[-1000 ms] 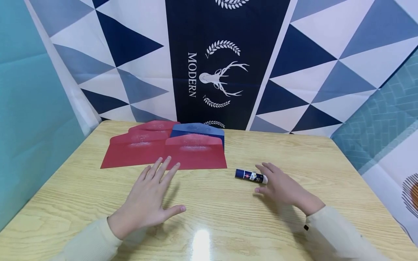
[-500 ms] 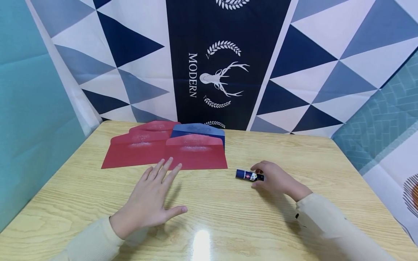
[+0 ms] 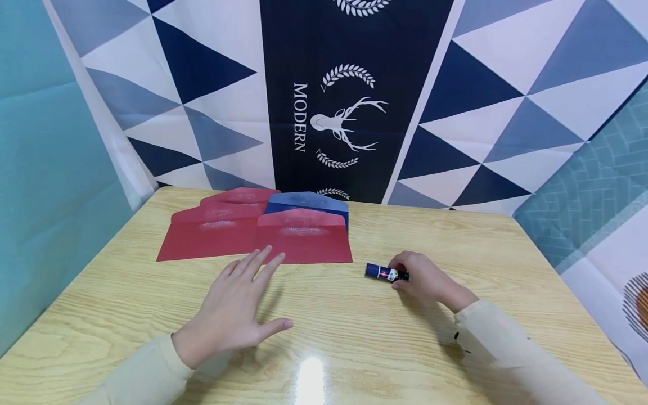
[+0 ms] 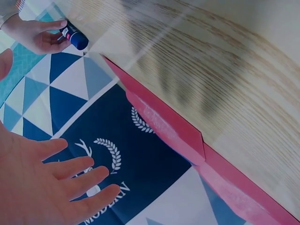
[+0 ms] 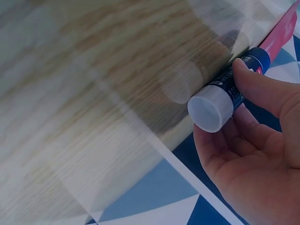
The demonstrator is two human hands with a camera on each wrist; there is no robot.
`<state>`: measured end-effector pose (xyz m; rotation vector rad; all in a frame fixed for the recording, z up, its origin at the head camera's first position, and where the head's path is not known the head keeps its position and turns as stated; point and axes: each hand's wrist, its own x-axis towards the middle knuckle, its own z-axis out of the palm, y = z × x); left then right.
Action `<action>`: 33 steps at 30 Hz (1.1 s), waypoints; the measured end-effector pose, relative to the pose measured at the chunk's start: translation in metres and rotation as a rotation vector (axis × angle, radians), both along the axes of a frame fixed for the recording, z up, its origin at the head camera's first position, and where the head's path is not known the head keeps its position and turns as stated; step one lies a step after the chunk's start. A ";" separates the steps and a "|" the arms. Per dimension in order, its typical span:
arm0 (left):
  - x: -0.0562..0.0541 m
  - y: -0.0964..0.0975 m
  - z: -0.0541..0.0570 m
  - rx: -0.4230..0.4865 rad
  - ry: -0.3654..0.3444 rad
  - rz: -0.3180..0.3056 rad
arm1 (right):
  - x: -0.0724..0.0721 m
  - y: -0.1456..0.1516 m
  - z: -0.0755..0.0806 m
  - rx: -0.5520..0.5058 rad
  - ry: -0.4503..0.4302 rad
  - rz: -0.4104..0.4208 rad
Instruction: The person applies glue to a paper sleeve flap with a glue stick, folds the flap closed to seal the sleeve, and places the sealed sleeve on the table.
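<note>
My right hand (image 3: 424,279) pinches a dark blue glue stick (image 3: 381,273) between thumb and fingers, close over the table at the right of centre. The blue cap end points left; in the right wrist view the white base (image 5: 210,112) of the glue stick faces the camera. My left hand (image 3: 230,306) is spread with straight fingers, holding nothing, its fingertips overlapping the lower edge of the nearest red envelope (image 3: 309,244) in the head view. A second red envelope (image 3: 207,239) lies to its left. White glue-like smears mark both below their raised flaps.
Behind these lie another red envelope (image 3: 242,195) and a blue envelope (image 3: 307,199), partly covered. The wooden table (image 3: 334,326) ends at a patterned cloth backdrop (image 3: 212,67). Teal sheets stand at both sides.
My right hand has moved slightly left and its fingers have closed round the glue stick's white end. The left hand has barely shifted.
</note>
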<state>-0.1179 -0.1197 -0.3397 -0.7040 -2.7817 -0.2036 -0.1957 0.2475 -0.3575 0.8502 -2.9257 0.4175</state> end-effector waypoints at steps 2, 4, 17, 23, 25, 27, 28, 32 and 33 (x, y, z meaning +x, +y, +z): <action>-0.001 0.000 0.000 0.005 0.006 -0.001 | 0.000 0.000 0.000 -0.004 0.001 0.003; -0.002 0.001 0.000 0.015 0.010 0.000 | 0.000 -0.001 -0.001 -0.007 0.002 0.002; -0.010 0.002 0.003 0.202 -0.109 -0.011 | 0.005 -0.013 0.010 -0.032 -0.053 0.001; -0.015 0.000 0.001 0.269 -0.181 -0.037 | 0.014 -0.025 0.017 -0.047 -0.081 -0.005; -0.016 0.000 0.001 0.283 -0.192 -0.049 | 0.017 -0.029 0.020 -0.052 -0.083 0.003; -0.017 0.000 0.000 0.303 -0.206 -0.081 | 0.020 -0.034 0.021 -0.063 -0.076 0.015; -0.018 0.000 0.000 0.311 -0.214 -0.103 | 0.022 -0.036 0.023 -0.070 -0.075 0.021; -0.020 0.001 -0.001 0.332 -0.231 -0.201 | 0.029 -0.046 0.028 -0.106 -0.058 0.053; -0.020 0.001 -0.001 0.329 -0.227 -0.217 | 0.031 -0.049 0.029 -0.115 -0.057 0.061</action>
